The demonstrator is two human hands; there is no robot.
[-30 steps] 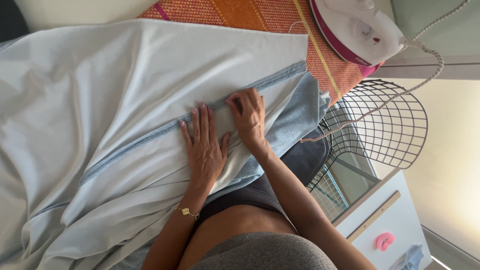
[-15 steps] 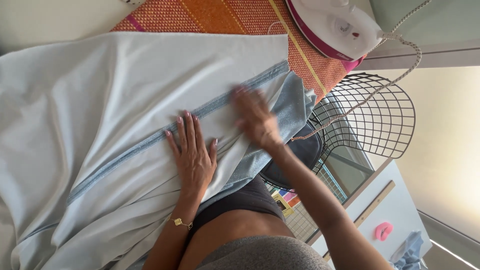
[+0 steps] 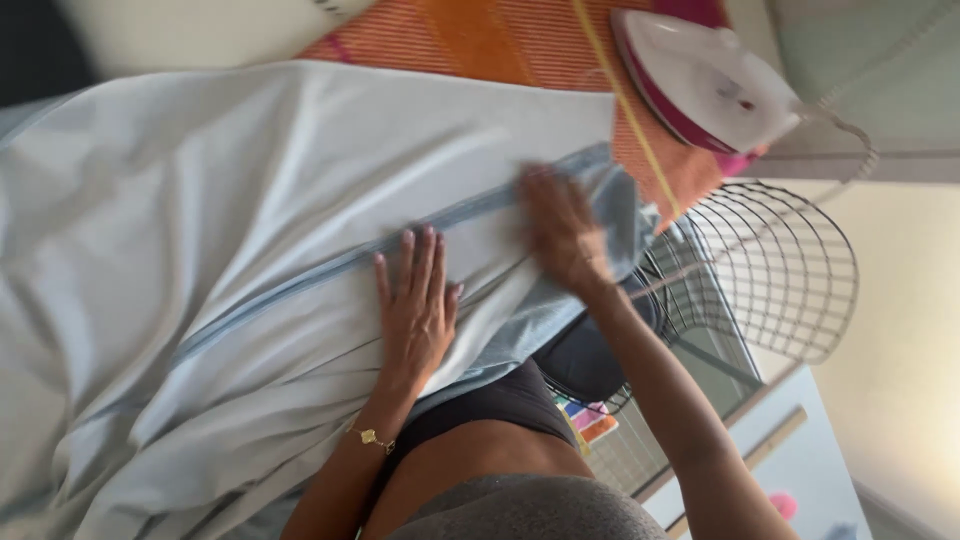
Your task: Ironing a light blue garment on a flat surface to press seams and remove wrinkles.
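Grip: left hand [image 3: 418, 310] lies flat and open, fingers spread, palm pressed on the pale blue sheet [image 3: 250, 250]; nothing is clasped. Right hand [image 3: 560, 228] is blurred; it rests on the same sheet near its right end, apparently flat, though whether the fingers pinch the cloth cannot be told.

Pale blue sheet: spread over the ironing board [image 3: 480, 35], covering most of it, hanging in folds at the near side. A darker blue seam [image 3: 300, 282] runs slantwise across the sheet, passing just beyond the left fingertips and under the right hand.

Ironing board: orange striped cover, bare only at the far right end.

Iron [image 3: 705, 85]: white and pink, resting on that bare end, well apart from both hands.

Wire basket [image 3: 775, 265]: just beside the board's right end, below the iron.

Gold bracelet [image 3: 370, 437]: on the left wrist.
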